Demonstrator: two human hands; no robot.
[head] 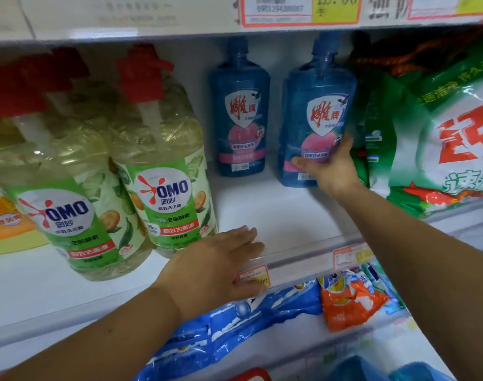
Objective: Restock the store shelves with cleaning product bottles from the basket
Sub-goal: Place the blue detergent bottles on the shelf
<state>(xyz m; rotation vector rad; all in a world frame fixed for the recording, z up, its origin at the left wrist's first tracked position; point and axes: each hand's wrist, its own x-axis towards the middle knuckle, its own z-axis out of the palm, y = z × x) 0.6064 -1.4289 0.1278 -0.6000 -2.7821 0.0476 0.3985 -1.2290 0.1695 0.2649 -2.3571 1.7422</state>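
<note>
Head view. Step in hand, by my reading: placing. The right hand [328,166] grips the blue bottle [317,111] low on its body, thumb across the label and fingers curled round the far side. The bottle stands near the back of the shelf [278,215], leaning slightly, just beside a green bag [440,138]. The left hand [218,268] lies flat with fingers straight on the shelf lip, holding nothing, over a price tag [258,280].

Next move likely calls for squaring the base, label forward, in line with the second blue bottle [239,111], then letting go.

Materials: translucent blue plastic, flat-shouldered, narrow neck, glossy label. OMO bottles [158,160] are clear, yellowish, with red pumps. The bag is crinkled film. The basket can't be made out.
</note>
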